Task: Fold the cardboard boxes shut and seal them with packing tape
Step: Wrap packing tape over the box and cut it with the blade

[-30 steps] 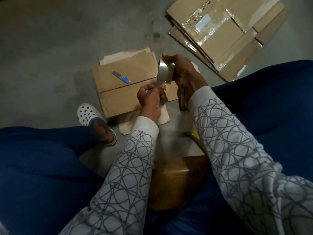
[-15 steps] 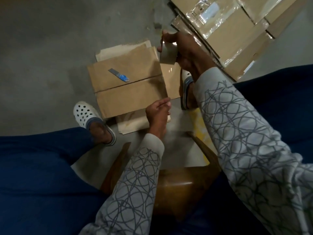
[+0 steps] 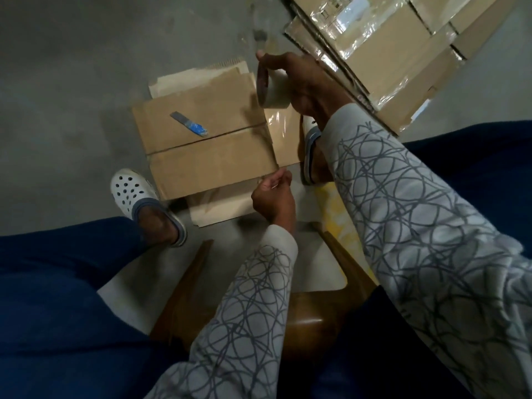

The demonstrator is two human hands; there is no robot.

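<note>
At the left we see a white clog (image 3: 134, 192) on the concrete floor (image 3: 72, 82), just beside the near left corner of the cardboard box (image 3: 207, 162). The cardboard box lies flat on the floor in the middle of the scene, and its two flaps meet in a seam running left to right. A blue-handled cutter (image 3: 188, 125) rests on the far flap, its blue end just beside the seam. Brown paper (image 3: 198, 79) shows from under the box at its far and near edges. Right of the cutter, a clear tape strip (image 3: 283, 131) runs near to far across the right end of the box. The left hand (image 3: 273, 198) sits at the near edge, fingers curled, thumb and forefinger pinching the near end of the tape strip. The right hand (image 3: 306, 82) is at the far edge, fingers curled round the tape roll (image 3: 272, 87), which stands on edge. At the far right lies a stack of flattened, taped cardboard (image 3: 385, 53). Nearest to us, a wooden stool (image 3: 305, 321) shows between blue trouser legs (image 3: 57, 283)
</note>
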